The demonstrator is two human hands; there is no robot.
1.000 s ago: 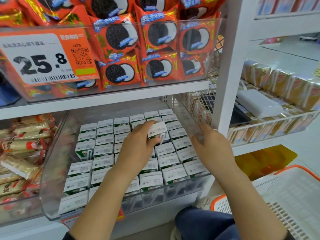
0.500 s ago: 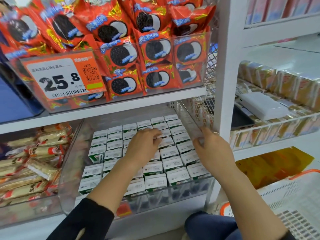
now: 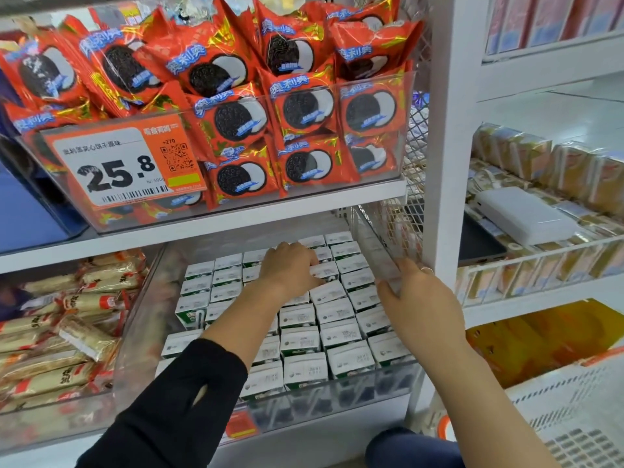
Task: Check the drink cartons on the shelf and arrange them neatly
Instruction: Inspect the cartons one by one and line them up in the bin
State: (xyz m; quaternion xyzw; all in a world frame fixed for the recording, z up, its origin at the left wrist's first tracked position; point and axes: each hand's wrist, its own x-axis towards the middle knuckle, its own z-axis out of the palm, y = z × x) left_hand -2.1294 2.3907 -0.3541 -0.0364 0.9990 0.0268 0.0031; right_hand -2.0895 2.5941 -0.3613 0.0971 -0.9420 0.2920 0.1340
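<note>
Small white and green drink cartons [image 3: 337, 332] stand packed in rows inside a clear plastic bin [image 3: 337, 393] on the lower shelf. My left hand [image 3: 290, 268] reaches deep into the bin from a black sleeve. It lies on the back rows with its fingers curled down over one carton [image 3: 327, 271], which sits level with its neighbours. My right hand [image 3: 422, 305] grips the top edge of the bin's right wall, thumb inside. A gap shows in the left column beside a carton's green side.
Red cookie packs [image 3: 304, 113] fill a clear bin on the shelf just above, with an orange price tag [image 3: 118, 163]. Wrapped snack bars [image 3: 67, 315] lie to the left. A white shelf post [image 3: 449, 163], a wire shelf [image 3: 540, 265] and a white basket [image 3: 574, 417] stand to the right.
My left hand held one carton lifted above the rows; it has lowered it into the back rows and now rests on it. My right hand stays on the bin wall. My view has risen.
</note>
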